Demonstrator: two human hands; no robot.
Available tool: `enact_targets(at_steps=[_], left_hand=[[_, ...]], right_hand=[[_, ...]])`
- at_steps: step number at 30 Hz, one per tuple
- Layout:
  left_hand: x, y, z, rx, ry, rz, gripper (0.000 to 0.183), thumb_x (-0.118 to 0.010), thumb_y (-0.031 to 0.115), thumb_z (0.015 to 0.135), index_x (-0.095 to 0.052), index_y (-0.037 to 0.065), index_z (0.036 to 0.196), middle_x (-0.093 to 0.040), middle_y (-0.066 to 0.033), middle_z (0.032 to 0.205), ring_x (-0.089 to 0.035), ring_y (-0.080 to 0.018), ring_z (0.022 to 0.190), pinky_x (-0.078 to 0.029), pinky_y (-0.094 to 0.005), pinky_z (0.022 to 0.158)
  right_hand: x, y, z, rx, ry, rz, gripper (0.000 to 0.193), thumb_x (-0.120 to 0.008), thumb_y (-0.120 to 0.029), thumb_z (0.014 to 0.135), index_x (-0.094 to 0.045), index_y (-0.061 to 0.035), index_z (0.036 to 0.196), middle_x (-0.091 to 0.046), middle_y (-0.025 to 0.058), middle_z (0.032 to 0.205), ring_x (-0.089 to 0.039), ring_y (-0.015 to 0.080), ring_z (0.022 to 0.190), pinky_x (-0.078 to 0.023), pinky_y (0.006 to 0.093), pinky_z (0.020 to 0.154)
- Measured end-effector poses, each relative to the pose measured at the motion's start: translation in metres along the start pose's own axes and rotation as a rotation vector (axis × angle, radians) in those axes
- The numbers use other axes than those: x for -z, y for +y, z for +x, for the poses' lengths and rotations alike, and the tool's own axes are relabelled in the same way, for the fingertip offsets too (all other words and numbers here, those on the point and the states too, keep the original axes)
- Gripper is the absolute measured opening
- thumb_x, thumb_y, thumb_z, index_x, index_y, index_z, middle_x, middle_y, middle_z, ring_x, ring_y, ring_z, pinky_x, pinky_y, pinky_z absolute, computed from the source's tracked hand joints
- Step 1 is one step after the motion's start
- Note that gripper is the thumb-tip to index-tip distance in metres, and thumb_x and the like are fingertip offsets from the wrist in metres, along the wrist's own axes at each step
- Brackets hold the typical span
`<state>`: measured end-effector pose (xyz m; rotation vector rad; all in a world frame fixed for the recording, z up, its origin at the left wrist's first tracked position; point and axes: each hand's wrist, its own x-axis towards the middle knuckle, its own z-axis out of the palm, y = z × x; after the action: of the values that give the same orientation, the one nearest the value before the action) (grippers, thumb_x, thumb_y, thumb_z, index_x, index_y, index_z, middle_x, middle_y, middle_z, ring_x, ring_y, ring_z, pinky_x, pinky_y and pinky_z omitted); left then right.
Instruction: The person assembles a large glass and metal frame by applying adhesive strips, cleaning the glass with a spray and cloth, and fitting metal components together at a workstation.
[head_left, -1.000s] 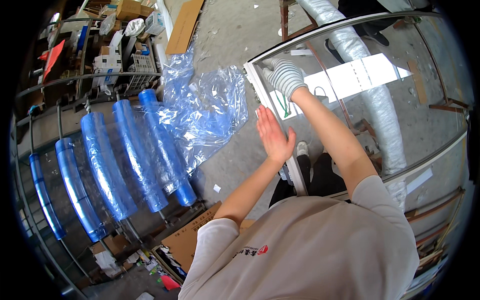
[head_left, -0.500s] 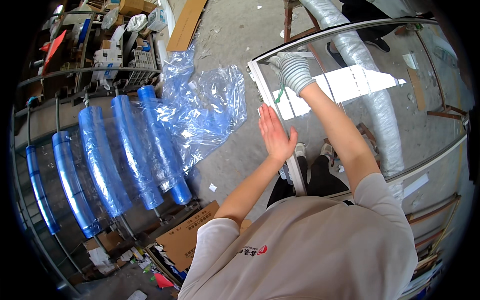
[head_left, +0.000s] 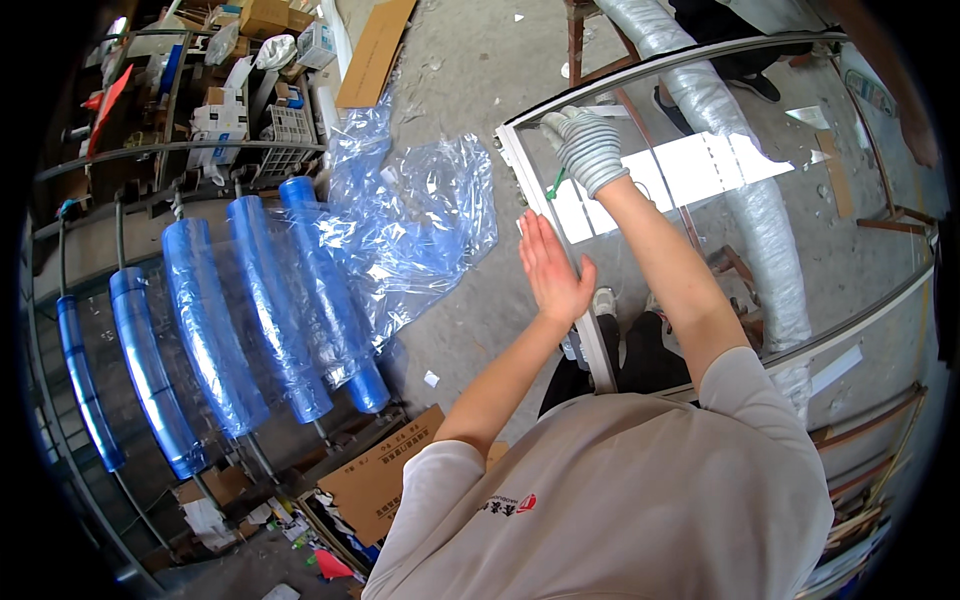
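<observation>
A large glass panel in a white metal frame point(head_left: 600, 362) lies across the view in front of me. My left hand point(head_left: 555, 270) is bare, its fingers stretched out and its palm edge against the outside of the frame's left side. My right hand point(head_left: 588, 150), in a grey striped glove, lies near the panel's far left corner with its fingers stretched towards the frame. The fingertips show only in part, and I see nothing held. A green strip point(head_left: 555, 187) hangs beside the glove at the frame's edge.
At left, a metal rack carries several blue film rolls point(head_left: 212, 325), with loose film point(head_left: 430, 220) spread over the floor. A plastic-wrapped tube point(head_left: 745, 170) shows through the glass. Another person's dark shoe point(head_left: 758, 86) is at the far side. Cardboard point(head_left: 380, 475) stands near my left.
My right glove has shifted slightly, and the green strip beside it hangs differently. My left hand keeps its place on the frame. Part of another person's arm now shows at the right rim.
</observation>
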<state>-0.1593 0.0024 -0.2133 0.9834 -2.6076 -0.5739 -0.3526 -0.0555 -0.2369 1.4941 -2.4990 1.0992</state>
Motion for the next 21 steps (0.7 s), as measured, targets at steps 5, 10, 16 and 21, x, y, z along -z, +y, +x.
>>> enact_targets(at_steps=[5,10,16,21], left_hand=[[-0.001,-0.001,-0.001,-0.002,0.005,0.002,0.080,-0.058,0.018,0.074,-0.019,-0.011,0.138,-0.019,-0.0285,0.145,-0.014,-0.0436,0.136,-0.013,-0.0499,0.110],[-0.001,0.000,-0.001,-0.008,0.002,-0.008,0.080,-0.058,0.018,0.074,-0.019,-0.011,0.138,-0.019,-0.0285,0.145,-0.015,-0.0438,0.136,-0.013,-0.0499,0.110],[-0.003,-0.004,0.000,-0.008,0.004,-0.012,0.081,-0.059,0.018,0.074,-0.019,-0.012,0.138,-0.018,-0.0295,0.145,-0.013,-0.0443,0.137,-0.013,-0.0495,0.111],[-0.002,-0.014,0.019,0.002,0.142,-0.151,0.070,-0.066,0.014,0.071,-0.033,-0.008,0.128,-0.039,-0.0268,0.125,-0.035,-0.0417,0.117,-0.025,-0.0495,0.102]], right_hand=[[0.003,-0.011,-0.012,-0.035,-0.050,-0.052,0.024,-0.054,-0.028,0.085,-0.067,-0.0102,0.094,-0.065,0.0103,0.092,-0.061,0.0291,0.087,-0.050,0.0388,0.077],[0.000,-0.014,-0.008,-0.154,-0.086,-0.073,0.031,-0.047,-0.032,0.089,-0.066,-0.0085,0.095,-0.066,0.0132,0.093,-0.062,0.0298,0.088,-0.049,0.0409,0.077],[0.030,-0.019,-0.020,-0.379,-0.211,0.112,0.033,-0.049,-0.035,0.088,-0.067,-0.0075,0.094,-0.065,0.0156,0.088,-0.062,0.0339,0.083,-0.048,0.0408,0.076],[0.077,0.005,-0.083,-0.372,-0.043,0.218,0.025,-0.059,-0.031,0.083,-0.068,-0.0092,0.089,-0.064,0.0139,0.078,-0.061,0.0314,0.071,-0.048,0.0385,0.066]])
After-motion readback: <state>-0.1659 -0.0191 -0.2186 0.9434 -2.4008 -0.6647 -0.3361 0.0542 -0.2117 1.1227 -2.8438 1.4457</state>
